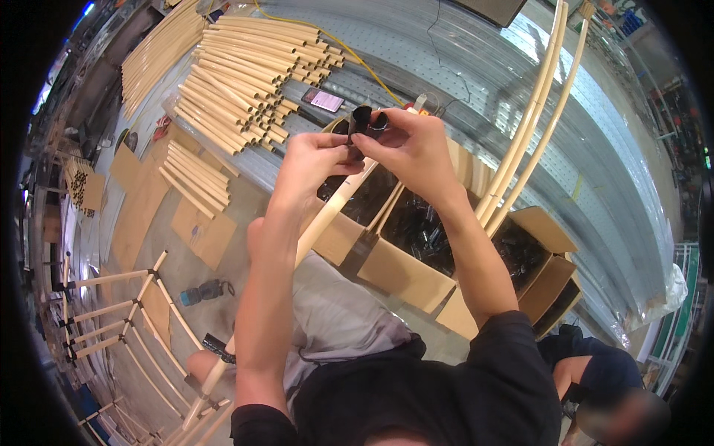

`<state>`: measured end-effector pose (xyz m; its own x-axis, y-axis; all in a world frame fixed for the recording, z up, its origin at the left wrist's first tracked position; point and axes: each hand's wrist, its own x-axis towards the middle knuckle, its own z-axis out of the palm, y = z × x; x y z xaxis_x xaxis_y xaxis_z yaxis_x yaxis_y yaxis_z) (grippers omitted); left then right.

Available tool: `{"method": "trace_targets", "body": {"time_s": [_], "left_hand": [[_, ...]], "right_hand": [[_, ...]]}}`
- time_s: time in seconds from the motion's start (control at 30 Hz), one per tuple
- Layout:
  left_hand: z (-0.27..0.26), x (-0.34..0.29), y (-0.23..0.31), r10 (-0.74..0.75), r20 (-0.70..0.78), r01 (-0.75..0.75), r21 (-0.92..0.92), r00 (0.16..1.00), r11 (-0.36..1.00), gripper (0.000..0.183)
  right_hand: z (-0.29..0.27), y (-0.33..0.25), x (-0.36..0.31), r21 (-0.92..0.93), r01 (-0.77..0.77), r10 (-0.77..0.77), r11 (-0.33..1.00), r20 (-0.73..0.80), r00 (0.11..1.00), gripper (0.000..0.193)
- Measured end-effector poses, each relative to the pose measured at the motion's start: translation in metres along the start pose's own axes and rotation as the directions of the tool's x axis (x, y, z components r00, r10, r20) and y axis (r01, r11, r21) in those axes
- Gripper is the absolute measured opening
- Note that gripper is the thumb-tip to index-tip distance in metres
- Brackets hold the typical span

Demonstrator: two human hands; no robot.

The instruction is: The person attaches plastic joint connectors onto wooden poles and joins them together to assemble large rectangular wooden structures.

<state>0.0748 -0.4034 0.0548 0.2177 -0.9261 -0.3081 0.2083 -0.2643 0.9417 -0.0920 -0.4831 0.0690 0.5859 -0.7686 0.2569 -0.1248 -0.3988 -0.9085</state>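
My left hand [318,162] and my right hand [416,149] meet in front of me, fingers closed around a black curved pipe fitting [360,121]. The left grips its near side and the right its other side; whether it is one piece or two halves I cannot tell. Just below the hands, a cream pipe [335,206] slants down to the lower left, passing behind my left forearm. Another black fitting [217,346] sits around that pipe near my knee. Under my right forearm stand open cardboard boxes [405,273] filled with black fittings [418,229].
Stacked cream pipes [242,78] lie at the back left, beside a phone [323,99]. Long pipes [529,119] lean at the right. An assembled pipe frame [111,312] and a bottle [202,292] are at the left. Another person [595,364] is low at the right.
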Motion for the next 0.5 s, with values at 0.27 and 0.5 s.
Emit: {"method": "trace_targets", "body": {"time_s": [0.27, 0.5], "left_hand": [[0.043, 0.109, 0.007, -0.09, 0.079, 0.069, 0.23, 0.993, 0.971, 0.018], [0.077, 0.176, -0.019, 0.175, -0.066, -0.133, 0.411, 0.982, 0.902, 0.02]], "right_hand": [[-0.042, 0.044, 0.036, -0.279, 0.062, -0.118, 0.958, -0.189, 0.975, 0.03], [-0.07, 0.08, 0.057, -0.268, 0.013, -0.082, 0.963, -0.249, 0.965, 0.028]]}}
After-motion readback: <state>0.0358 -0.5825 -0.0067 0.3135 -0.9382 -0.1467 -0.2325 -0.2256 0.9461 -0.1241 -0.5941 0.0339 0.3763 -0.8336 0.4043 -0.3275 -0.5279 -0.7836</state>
